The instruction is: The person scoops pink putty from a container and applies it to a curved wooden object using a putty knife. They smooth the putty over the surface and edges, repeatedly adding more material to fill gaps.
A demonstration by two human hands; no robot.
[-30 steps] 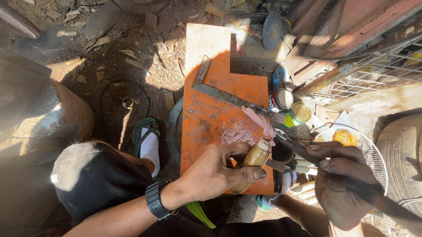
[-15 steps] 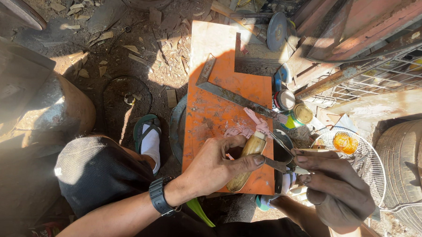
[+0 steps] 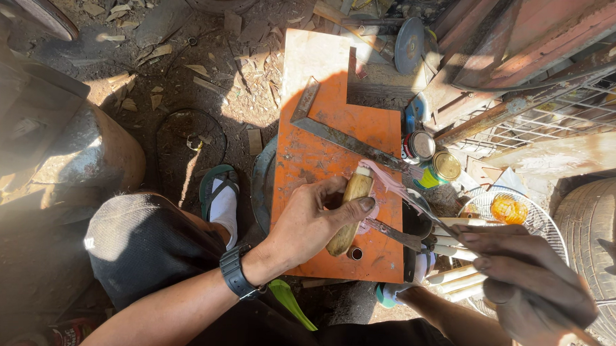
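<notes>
My left hand (image 3: 308, 224) grips a short yellowish wooden piece (image 3: 350, 209) and presses it onto an orange metal plate (image 3: 321, 159). A pink paste (image 3: 383, 180) coats the piece's far end and smears the plate beside it. My right hand (image 3: 530, 281), at the lower right, holds a thin flat blade (image 3: 399, 234) whose tip reaches toward the wooden piece. A metal try square (image 3: 341, 134) lies across the plate above my hands. A black watch sits on my left wrist.
Two open tins (image 3: 431, 155) stand right of the plate, beside a wire fan guard (image 3: 521, 217) and a tyre (image 3: 597, 245). Several pale sticks (image 3: 454, 263) lie under my right hand. My sandalled foot (image 3: 220, 196) rests left of the plate on dirt with wood chips.
My left hand has turned the wooden piece more upright on the plate. The blade in my right hand has drawn back from the pink paste toward the lower right.
</notes>
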